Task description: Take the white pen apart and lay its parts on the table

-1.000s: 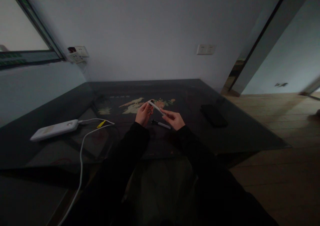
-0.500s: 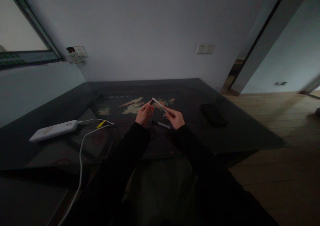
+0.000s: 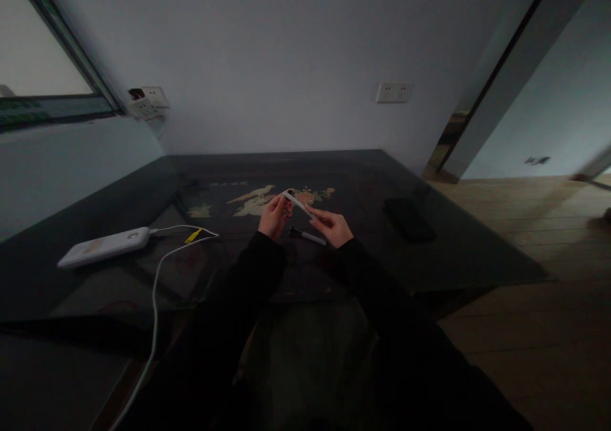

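My right hand point(image 3: 334, 227) pinches a thin, light grey strip point(image 3: 300, 203) that slants up and left. The strip's far end meets the fingertips of my left hand point(image 3: 275, 216). That hand is closed around a small black piece point(image 3: 289, 191), mostly hidden by the fingers and the strip; its kind is too small to make out. Just below both hands, a slim tool point(image 3: 308, 236) with a black head and a grey handle lies on the dark table point(image 3: 363, 265).
A white power bank-like device point(image 3: 105, 247) lies on the left, with a white cable point(image 3: 155, 291) bearing a yellow tag point(image 3: 193, 235) and running off the front edge. On the right lies a black phone-like slab point(image 3: 408, 219). A wall with sockets point(image 3: 394, 92) stands behind the table.
The strip has tilted to a shallower slant, and its far end has come down and left over the black piece. Both hands have stayed nearly in place.
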A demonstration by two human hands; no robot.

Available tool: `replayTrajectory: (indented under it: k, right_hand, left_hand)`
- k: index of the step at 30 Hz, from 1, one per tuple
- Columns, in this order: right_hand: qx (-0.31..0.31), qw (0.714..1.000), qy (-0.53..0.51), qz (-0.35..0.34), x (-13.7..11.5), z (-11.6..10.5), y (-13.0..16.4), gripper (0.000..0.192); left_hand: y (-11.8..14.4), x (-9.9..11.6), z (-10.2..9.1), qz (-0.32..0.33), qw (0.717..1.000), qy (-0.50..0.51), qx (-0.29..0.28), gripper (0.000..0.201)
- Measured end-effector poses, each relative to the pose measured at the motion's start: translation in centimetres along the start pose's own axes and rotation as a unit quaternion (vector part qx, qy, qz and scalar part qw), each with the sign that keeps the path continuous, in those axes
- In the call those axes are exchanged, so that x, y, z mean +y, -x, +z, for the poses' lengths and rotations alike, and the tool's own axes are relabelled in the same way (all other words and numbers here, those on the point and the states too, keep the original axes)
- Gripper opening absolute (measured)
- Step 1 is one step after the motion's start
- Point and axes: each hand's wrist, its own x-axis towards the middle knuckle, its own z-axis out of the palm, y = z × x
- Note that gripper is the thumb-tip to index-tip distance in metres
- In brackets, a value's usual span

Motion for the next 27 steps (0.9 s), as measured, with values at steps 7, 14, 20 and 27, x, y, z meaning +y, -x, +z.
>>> replayTrajectory:
  k: [7,14,20,27]
  right_hand:
    - [0.051,0.998,0.047,-0.001,0.61,-0.46,-0.21,0.039]
    - [0.084,0.994,0.062,-0.013,0.37,-0.86,-0.23,0.038]
    - [0.044,0.996,0.064,-0.037,0.27,-0.36,-0.07,0.037]
    - [0.081,0.993,0.081,-0.030,0.33,-0.67,-0.14,0.038]
  left_hand:
    - [-0.22,-0.43,-0.14,0.000,1.000,-0.007,0.001,0.038]
    - [-0.27,-0.40,-0.07,0.005,1.000,-0.014,-0.002,0.034]
    - [-0.25,-0.41,-0.14,0.007,1.000,-0.010,-0.006,0.037]
    - [-0.23,-0.56,-0.16,0.014,1.000,-0.011,0.001,0.044]
